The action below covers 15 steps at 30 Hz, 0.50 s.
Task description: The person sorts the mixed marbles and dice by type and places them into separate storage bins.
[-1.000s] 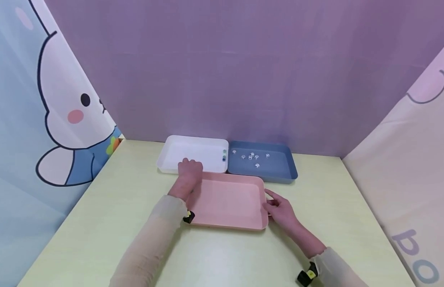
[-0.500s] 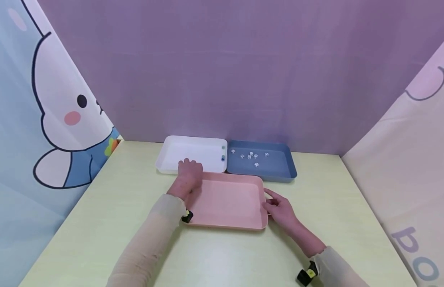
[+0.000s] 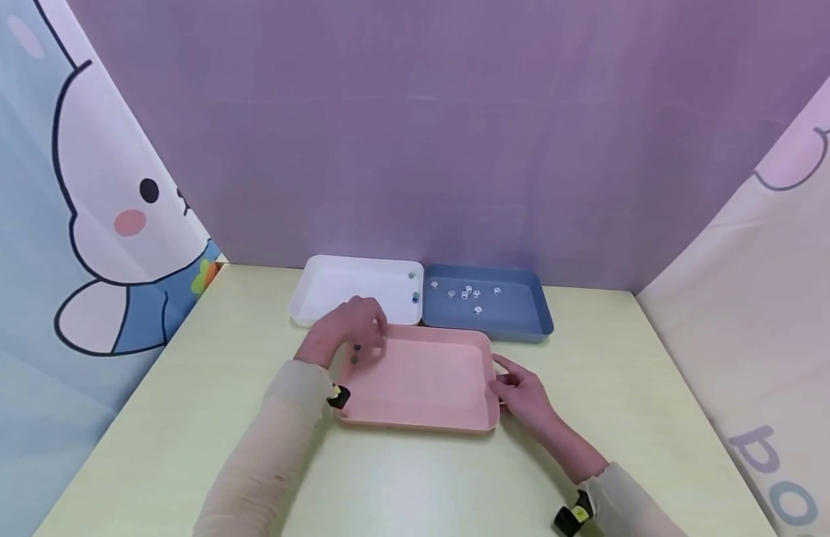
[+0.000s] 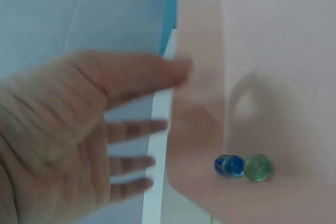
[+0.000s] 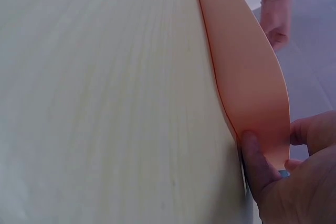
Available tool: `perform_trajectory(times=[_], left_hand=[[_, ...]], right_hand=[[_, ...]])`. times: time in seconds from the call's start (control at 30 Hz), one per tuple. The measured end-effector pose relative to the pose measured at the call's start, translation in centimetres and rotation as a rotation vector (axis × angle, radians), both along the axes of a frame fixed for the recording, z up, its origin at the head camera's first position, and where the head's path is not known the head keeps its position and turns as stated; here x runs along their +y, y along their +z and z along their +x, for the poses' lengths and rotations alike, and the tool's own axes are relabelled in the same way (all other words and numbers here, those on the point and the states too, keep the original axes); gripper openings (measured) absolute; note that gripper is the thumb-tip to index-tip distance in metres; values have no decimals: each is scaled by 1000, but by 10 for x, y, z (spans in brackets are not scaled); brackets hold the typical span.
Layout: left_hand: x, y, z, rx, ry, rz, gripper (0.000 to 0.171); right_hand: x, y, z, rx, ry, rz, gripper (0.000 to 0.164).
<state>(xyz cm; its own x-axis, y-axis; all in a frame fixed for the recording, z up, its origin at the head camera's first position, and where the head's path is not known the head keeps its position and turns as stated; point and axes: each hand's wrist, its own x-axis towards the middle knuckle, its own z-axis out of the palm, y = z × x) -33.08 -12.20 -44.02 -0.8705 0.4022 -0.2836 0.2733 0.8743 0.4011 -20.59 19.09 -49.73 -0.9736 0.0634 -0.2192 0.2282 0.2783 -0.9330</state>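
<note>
My left hand (image 3: 357,322) is over the far left corner of the pink tray (image 3: 428,380), blurred, with thumb and fingers apart and nothing between them. Near that hand, blue glass marbles (image 4: 232,166) and a green marble (image 4: 258,168) lie together against the tray's wall. At the tray's right side, my right hand (image 3: 524,394) grips the wall: in the right wrist view a fingertip (image 5: 251,142) is low on the outer face, while another finger touches the rim. Behind stands a white tray (image 3: 334,276) holding a green marble (image 3: 411,276) and a blue marble (image 3: 415,297).
A dark blue tray (image 3: 522,317) with several white dice (image 3: 477,294) stands beside the white one, just behind the pink tray. The pale table (image 3: 415,485) ends at a purple backdrop (image 3: 421,149), with printed cloths at both sides.
My left hand has lifted off the pink tray's left side and its fingers have spread, uncovering marbles there. The green marble in the white tray has shifted slightly. My right hand stays put.
</note>
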Motion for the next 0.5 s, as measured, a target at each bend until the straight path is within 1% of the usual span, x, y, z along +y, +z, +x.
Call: perform_trajectory(times=[0.07, 0.13, 0.2, 0.27, 0.33, 0.5], left_hand=[[-1, 1, -4, -3, -34, 100, 6], [-2, 0, -8, 27, -67, 143, 4], [-3, -1, -13, 66, -96, 166, 3], [-2, -2, -18, 88, -109, 206, 3], [-2, -4, -24, 98, -105, 274, 3], [-4, -11, -36, 101, -67, 454, 8]], right_hand=[[0, 0, 0, 1, -1, 1, 50], [0, 1, 0, 0, -1, 1, 50], [0, 2, 0, -1, -3, -1, 50], [0, 2, 0, 1, -7, -3, 50], [0, 3, 0, 5, -12, -10, 50], [0, 3, 1, 5, -13, -28, 50]])
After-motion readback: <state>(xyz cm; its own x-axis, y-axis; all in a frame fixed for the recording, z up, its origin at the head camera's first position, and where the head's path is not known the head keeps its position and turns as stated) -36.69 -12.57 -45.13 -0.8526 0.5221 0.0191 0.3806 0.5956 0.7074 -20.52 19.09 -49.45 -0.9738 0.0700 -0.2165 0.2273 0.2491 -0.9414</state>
